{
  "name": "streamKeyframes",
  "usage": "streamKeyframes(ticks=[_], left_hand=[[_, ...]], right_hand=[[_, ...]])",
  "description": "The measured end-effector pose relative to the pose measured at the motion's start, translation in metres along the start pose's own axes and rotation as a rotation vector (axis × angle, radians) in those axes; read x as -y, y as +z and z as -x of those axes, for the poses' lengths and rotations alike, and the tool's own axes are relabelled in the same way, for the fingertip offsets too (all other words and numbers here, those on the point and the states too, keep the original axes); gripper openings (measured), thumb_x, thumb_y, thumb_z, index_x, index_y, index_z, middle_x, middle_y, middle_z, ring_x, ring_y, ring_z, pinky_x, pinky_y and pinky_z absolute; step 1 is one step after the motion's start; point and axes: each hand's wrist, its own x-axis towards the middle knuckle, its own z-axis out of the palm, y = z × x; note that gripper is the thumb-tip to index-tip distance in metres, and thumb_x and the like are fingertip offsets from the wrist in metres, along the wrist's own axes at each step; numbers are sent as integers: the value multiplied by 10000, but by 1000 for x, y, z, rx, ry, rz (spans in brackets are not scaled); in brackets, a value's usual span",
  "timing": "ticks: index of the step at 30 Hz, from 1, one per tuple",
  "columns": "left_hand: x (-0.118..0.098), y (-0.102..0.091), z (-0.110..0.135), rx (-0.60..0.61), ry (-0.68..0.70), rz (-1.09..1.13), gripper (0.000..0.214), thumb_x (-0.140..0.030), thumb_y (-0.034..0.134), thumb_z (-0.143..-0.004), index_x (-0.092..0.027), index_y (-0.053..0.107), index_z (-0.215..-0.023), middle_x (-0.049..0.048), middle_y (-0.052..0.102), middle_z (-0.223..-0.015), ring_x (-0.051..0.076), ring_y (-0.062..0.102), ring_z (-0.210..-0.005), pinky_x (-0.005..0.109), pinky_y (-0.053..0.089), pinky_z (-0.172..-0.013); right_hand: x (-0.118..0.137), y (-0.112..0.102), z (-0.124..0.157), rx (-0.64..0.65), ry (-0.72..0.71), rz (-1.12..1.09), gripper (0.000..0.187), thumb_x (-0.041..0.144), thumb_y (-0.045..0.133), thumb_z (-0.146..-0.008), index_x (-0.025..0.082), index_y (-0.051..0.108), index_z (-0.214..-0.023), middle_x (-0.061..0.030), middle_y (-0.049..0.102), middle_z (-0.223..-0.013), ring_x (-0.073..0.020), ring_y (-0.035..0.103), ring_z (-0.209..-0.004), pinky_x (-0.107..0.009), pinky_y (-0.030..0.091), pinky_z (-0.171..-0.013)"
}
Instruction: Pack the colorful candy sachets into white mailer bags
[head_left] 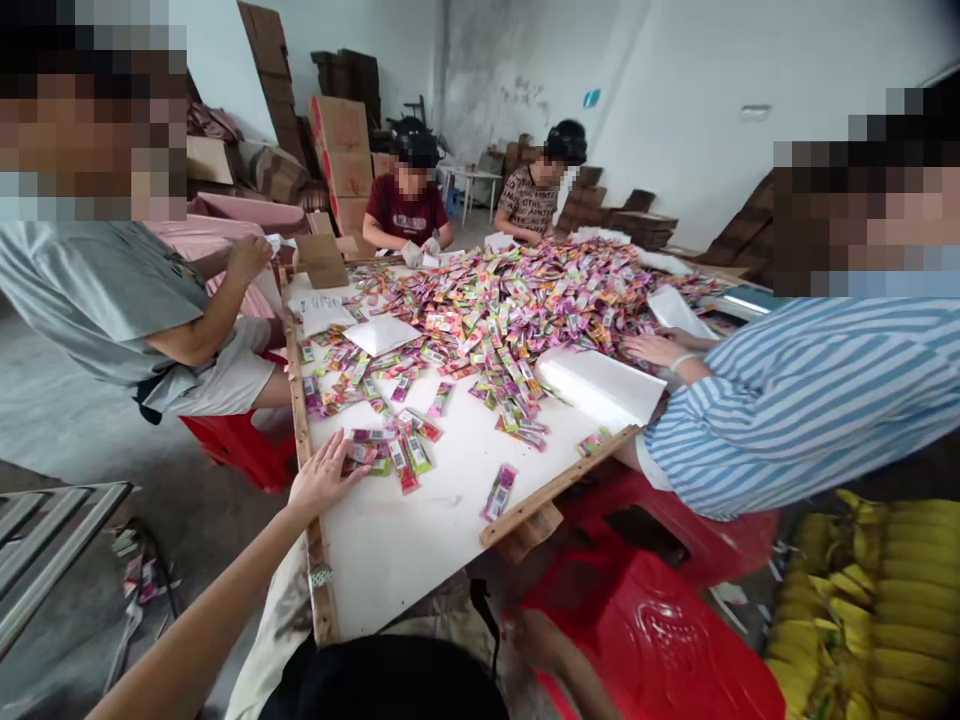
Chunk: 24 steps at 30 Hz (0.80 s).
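My left hand (330,475) rests at the table's left edge with its fingers stretched out over several small colourful sachets (405,455). Nothing is gripped in it. Low beside my right leg, next to a red plastic stool (660,630), is my right hand (529,635); it is dark and blurred, so its fingers cannot be made out. A single sachet (499,492) lies near the table's front corner. Across the white table (405,550) spreads a large heap of sachets (525,300), with a white bag (382,335) and a larger white bag (600,385) on it.
A wooden strip (559,485) edges the table. One person (810,380) in a striped shirt sits at the right, another (112,290) in grey at the left, and two work at the far side. Yellow bundles (870,590) stand on the floor at the right.
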Motion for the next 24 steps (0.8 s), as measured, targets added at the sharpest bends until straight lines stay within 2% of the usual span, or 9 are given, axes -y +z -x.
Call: streamKeyframes(ticks=[2,5,7,10,12,15,19,22,24], left_hand=[[0,2,1,-12,0,-6,683,-604,367,-832,-122,402,-1314,162,348,-1437,277,332,-1319,424,333,-1040],[0,3,1,19,-3,-11,641,-569,394,-834,-143,417,-1312,145,407,-1405,279,385,-1286,431,361,-1014],[0,2,1,33,-13,-13,626,-554,399,-836,-152,418,-1316,131,417,-1401,279,399,-1276,434,380,-996],[-1,1,0,32,-29,-5,618,-537,399,-842,-153,411,-1325,115,413,-1406,270,403,-1275,432,396,-988],[0,2,-1,31,-35,-1,601,-528,400,-844,-158,426,-1317,104,428,-1397,263,413,-1270,426,403,-990],[2,4,-1,26,-38,-16,555,-514,417,-837,-178,481,-1274,88,451,-1381,248,432,-1259,401,407,-999],[5,7,0,32,-23,-27,558,-526,422,-828,-175,502,-1255,89,464,-1371,241,438,-1255,402,400,-1013],[6,7,0,62,-36,-33,588,-530,384,-840,-164,459,-1295,91,449,-1384,231,423,-1267,399,374,-1037],[6,7,0,76,-50,-37,595,-528,370,-841,-173,436,-1314,79,433,-1398,230,408,-1278,396,362,-1044]], right_hand=[[4,-33,18,22,-45,29,131,121,548,-572,220,511,-495,3,568,-548,-240,621,-682,-354,463,-633],[24,-96,33,14,-255,-110,165,197,465,-685,220,624,-722,-7,654,-728,-178,615,-720,-286,468,-682],[38,-139,20,-151,-394,-184,208,283,432,-790,196,618,-823,-30,656,-819,-172,605,-784,-281,461,-749],[51,-195,-35,-534,-357,-61,308,307,510,-776,173,568,-1047,-73,627,-978,-200,583,-913,-305,445,-832],[56,-225,-83,-662,-283,57,475,233,545,-737,142,489,-1200,-111,587,-1090,-208,560,-991,-303,426,-881],[63,-262,-146,-737,-243,101,608,227,556,-736,128,390,-1312,-148,484,-1254,-225,488,-1121,-307,375,-954],[75,-284,-197,-768,-123,108,720,379,555,-766,169,279,-1396,-171,343,-1378,-318,346,-1256,-445,285,-1019],[88,-265,-211,-745,-36,147,670,455,557,-760,249,353,-1364,-137,239,-1451,-362,207,-1326,-559,178,-1039],[99,-242,-210,-706,-70,210,640,470,559,-756,295,381,-1345,-106,189,-1482,-363,172,-1340,-586,146,-1041]])
